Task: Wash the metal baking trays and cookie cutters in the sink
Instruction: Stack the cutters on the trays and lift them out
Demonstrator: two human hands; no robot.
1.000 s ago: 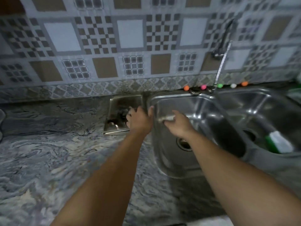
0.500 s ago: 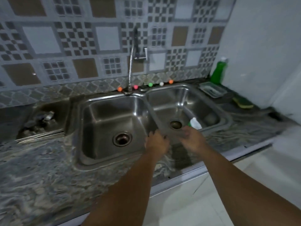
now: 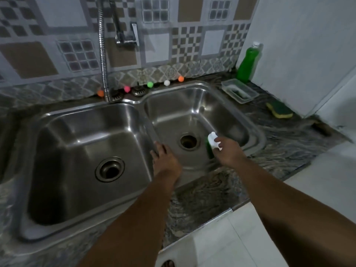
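The right hand grips a green-and-white sponge low in the right basin of the sink, beside its drain. The left hand rests on the divider between the basins, fingers relaxed and holding nothing. No trays or cutters show — only the sink.
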